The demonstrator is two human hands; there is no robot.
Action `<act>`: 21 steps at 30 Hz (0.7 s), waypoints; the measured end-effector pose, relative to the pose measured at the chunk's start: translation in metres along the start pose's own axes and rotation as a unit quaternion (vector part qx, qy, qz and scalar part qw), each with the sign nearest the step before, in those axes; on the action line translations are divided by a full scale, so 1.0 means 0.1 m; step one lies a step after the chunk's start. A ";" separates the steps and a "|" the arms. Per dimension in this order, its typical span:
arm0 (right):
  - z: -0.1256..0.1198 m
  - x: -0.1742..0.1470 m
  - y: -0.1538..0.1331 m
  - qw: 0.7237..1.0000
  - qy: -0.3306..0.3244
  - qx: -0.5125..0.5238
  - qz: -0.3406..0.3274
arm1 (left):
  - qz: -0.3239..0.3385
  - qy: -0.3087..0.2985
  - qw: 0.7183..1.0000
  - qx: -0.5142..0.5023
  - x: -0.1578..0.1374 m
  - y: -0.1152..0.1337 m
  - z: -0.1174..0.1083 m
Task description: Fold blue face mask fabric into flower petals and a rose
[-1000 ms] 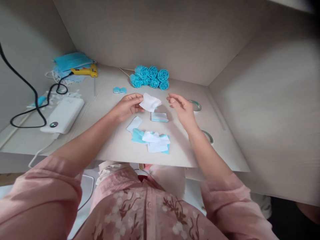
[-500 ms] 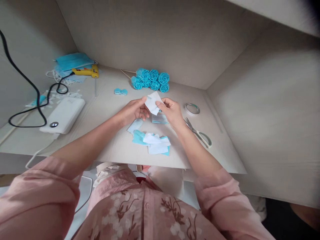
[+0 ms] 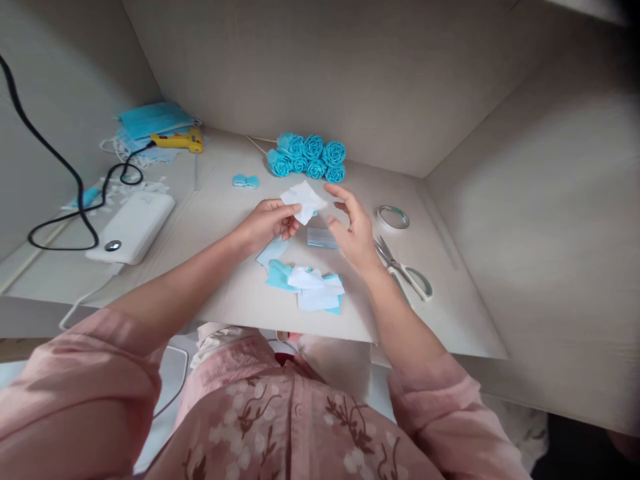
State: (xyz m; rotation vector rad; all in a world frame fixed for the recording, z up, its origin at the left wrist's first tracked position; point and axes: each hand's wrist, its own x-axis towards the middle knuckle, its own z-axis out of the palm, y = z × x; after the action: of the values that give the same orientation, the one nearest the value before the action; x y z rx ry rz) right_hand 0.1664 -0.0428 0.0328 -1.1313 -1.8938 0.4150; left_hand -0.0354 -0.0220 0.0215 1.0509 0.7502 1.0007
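Note:
Between thumb and fingers, my left hand [image 3: 273, 220] pinches a small piece of white fabric [image 3: 303, 198], held above the table. A bit of blue shows at its lower edge. My right hand [image 3: 354, 227] is just right of the piece, fingers apart and holding nothing. Under the hands lies a folded pale blue pleated strip [image 3: 321, 237]. Closer to me sits a loose pile of white and blue fabric pieces [image 3: 315, 291], with a pale blue piece [image 3: 273, 252] beside it.
Scissors [image 3: 406, 270] and a roll of tape [image 3: 393, 218] lie at right. Blue fabric roses [image 3: 313, 157] rest at the back, near a small blue bow [image 3: 245, 181]. At left are a yellow glue gun [image 3: 177, 141], face masks [image 3: 155, 120] and a white power bank [image 3: 133, 228].
My right hand has let go of the white fabric and drawn back to the right, its fingers spreading. The left hand keeps hold of the piece. The view has shifted slightly.

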 end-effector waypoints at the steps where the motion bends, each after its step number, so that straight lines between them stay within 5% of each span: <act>1: 0.00 0.00 -0.02 1.000 -0.005 -0.026 -0.014 | -0.007 -0.003 1.000 -0.010 0.00 0.01 0.00; 7: 0.08 0.00 -0.01 1.000 0.007 -0.021 -0.015 | -0.045 -0.036 0.997 0.051 -0.01 0.04 0.00; 10: 0.09 -0.01 0.01 0.998 0.023 0.030 0.044 | 0.008 0.067 0.989 0.129 0.02 0.05 -0.04; 13: 0.10 -0.01 0.03 0.995 0.027 0.065 0.073 | 0.130 0.165 0.961 0.182 0.05 0.04 -0.06; 16: 0.12 -0.01 0.03 0.994 0.024 0.085 0.069 | 0.214 0.133 0.939 0.234 0.05 0.03 -0.04; 21: 0.14 -0.01 0.04 0.996 0.002 0.084 0.042 | 0.239 0.050 0.924 0.295 0.00 -0.01 0.00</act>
State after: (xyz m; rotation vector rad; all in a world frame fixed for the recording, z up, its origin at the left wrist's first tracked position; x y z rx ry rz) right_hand 0.1578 -0.0396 0.0214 -1.1009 -1.7759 0.6060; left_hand -0.0353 -0.0215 0.0209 1.7773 0.9317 1.2831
